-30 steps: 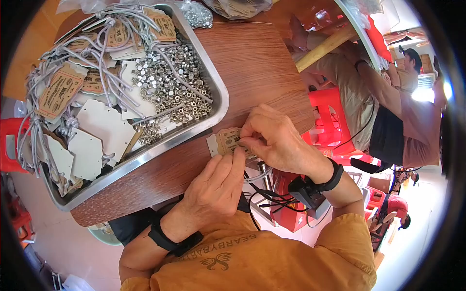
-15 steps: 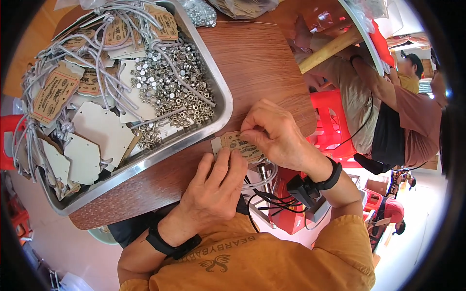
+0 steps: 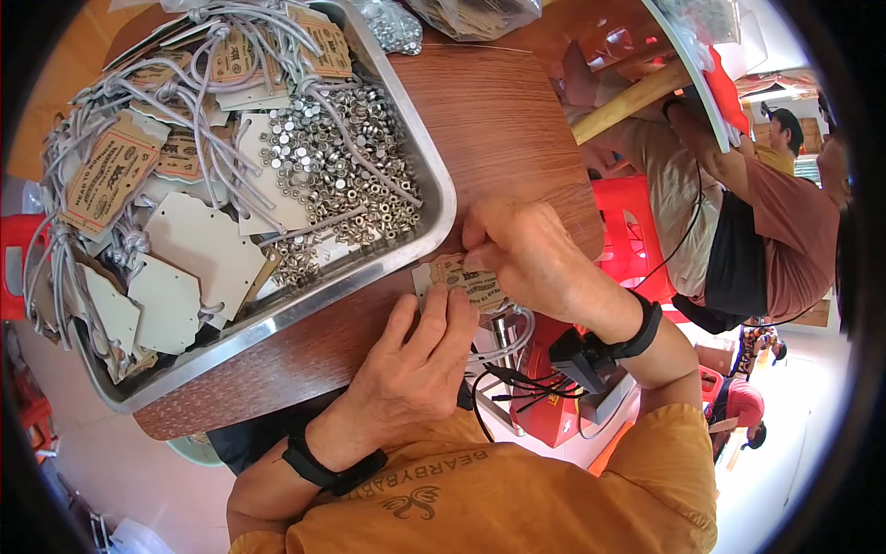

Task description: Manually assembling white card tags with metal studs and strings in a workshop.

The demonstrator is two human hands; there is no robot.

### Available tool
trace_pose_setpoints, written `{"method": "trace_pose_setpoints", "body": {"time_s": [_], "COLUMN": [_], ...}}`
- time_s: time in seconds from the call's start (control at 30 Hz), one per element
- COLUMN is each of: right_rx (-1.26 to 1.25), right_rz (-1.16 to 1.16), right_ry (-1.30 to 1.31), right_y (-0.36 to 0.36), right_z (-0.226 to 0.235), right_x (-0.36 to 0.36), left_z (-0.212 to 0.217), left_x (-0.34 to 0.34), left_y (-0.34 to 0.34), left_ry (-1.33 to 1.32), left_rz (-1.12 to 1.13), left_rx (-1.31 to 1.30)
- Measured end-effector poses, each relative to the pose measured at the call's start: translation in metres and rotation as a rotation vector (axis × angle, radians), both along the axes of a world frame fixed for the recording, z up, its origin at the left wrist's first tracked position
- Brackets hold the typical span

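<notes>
The head camera looks down on a brown paper tag (image 3: 469,283) held at the near edge of a wooden table (image 3: 503,129), just beside the rim of a metal tray (image 3: 441,189). The right hand (image 3: 531,258) pinches the tag's far end between thumb and fingers, while the left hand (image 3: 420,365) lies flat with its fingers spread, the fingertips pressing the tag's near end. Below the tag a small press (image 3: 506,325) shows between the hands, partly hidden. Inside the tray lie a heap of small silver eyelets (image 3: 346,171), many blank pale tags (image 3: 198,249) and printed tags already tied with grey cord (image 3: 198,111). Judging from that, a good share is finished, this tag is mid-step, and the blank ones remain. Another person (image 3: 766,231) sits at the right.
</notes>
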State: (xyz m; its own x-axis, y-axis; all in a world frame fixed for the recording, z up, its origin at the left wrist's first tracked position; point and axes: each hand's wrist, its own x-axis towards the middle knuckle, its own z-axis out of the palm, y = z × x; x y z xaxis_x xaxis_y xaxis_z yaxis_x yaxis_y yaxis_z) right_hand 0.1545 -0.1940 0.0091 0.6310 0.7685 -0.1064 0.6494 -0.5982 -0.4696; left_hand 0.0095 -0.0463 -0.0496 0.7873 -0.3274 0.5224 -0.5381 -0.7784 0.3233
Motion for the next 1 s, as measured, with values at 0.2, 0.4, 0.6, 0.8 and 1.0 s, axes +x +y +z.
{"method": "trace_pose_setpoints", "body": {"time_s": [0.2,0.4,0.6,0.8,1.0], "right_rx": [-0.055,0.035,0.117,0.294,0.333], "right_rz": [0.059,0.076,0.107,0.156,0.132], "right_ry": [0.09,0.115,-0.081,-0.097,-0.088], "right_y": [0.001,-0.006,-0.013,-0.021,-0.022], "right_z": [0.007,0.003,-0.003,-0.019,-0.021], "right_x": [0.007,0.005,-0.001,0.005,0.003], "left_z": [0.002,0.001,0.001,0.003,0.001], "left_x": [0.002,0.002,0.003,0.003,0.003], "left_y": [0.002,0.002,0.003,0.002,0.002], "left_ry": [0.002,0.013,0.014,0.016,0.014], "left_rz": [-0.03,-0.035,-0.041,-0.037,-0.039], "left_rx": [0.013,0.003,0.028,0.046,0.053]}}
